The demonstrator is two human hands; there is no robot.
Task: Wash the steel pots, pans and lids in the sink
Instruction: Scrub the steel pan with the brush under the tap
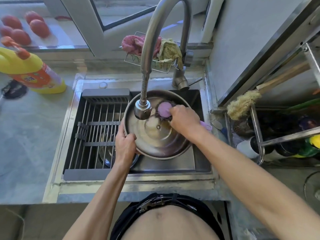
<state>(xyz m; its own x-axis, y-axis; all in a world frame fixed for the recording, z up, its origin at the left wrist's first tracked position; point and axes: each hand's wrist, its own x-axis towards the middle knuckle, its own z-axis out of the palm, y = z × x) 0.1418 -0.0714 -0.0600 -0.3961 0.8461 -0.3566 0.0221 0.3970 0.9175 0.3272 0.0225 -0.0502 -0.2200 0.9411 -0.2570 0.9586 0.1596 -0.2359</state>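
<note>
Left hand (125, 144) clamps the rim of a round, wet steel lid (156, 134), likely slippery and rigid, while right hand (184, 118) grips a purple-handled wire scrubber (164, 110).

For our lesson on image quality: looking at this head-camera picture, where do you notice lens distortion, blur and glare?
Head view: the wide lens bends the counter edges and window frame near the borders; the tomatoes and yellow bottle at far left look soft; daylight glints on the steel lid and tap; the left hand, right hand and scrubber are fairly sharp.
</note>
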